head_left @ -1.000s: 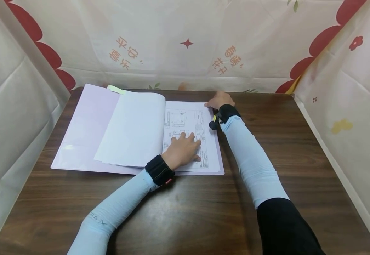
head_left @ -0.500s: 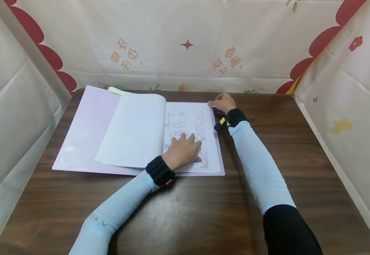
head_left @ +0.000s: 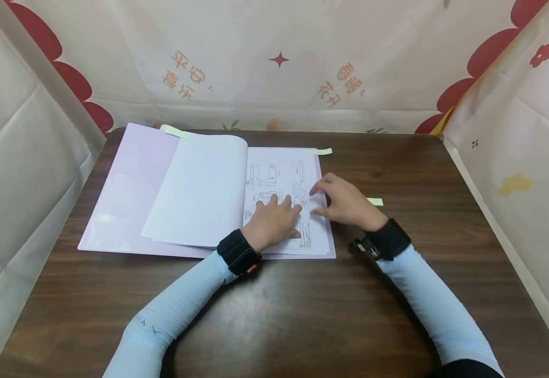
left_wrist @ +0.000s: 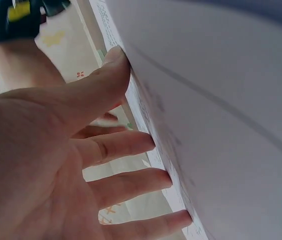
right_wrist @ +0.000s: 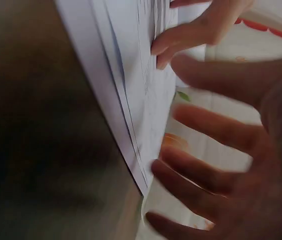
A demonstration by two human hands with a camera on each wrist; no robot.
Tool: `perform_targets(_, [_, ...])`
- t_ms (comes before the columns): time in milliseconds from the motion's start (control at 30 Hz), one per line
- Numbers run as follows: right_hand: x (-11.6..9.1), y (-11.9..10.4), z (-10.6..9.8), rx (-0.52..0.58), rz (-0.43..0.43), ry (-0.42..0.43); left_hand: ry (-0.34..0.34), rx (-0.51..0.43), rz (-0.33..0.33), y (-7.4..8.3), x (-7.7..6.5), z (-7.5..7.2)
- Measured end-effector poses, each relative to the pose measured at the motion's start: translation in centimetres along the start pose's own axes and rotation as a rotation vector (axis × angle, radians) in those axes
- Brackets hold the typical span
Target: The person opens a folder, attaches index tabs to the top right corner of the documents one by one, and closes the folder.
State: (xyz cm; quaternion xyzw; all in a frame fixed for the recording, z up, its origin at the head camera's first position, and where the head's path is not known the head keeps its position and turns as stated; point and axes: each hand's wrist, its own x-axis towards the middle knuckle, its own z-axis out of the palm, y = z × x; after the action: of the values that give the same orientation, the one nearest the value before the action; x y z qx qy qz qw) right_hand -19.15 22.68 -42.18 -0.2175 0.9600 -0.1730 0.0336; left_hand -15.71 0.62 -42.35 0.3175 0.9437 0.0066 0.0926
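A lilac folder lies spread on the wooden table, with white sheets in it. The turned-over sheet on its left side shows a blank face. On the right, the top page carries a printed technical drawing. My left hand rests on this page with fingers spread; in the left wrist view its fingertips touch the paper. At the page's right edge is my right hand, its fingers apart and holding nothing in the right wrist view. A pale green sticky tab juts out at the page's top right corner.
Another pale tab shows just right of my right hand. A green tab sticks out at the top of the left sheets. Printed curtains hang behind the table and along both sides.
My right hand has left the page's top right corner and come down toward me along the right edge. The tabs at that corner and by the hand now show. My left hand stays put.
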Motion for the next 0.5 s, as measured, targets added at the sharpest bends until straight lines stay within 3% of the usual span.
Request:
perform_targets(167, [-3.0,-0.2,0.5,-0.003,-0.051,-0.132,-0.019,-0.015,-0.008,0.1,0.0,-0.2])
perform_targets(500, [-3.8,-0.4,1.0,-0.018,-0.067,-0.127,-0.01,-0.017,0.017,-0.2,0.0,-0.1])
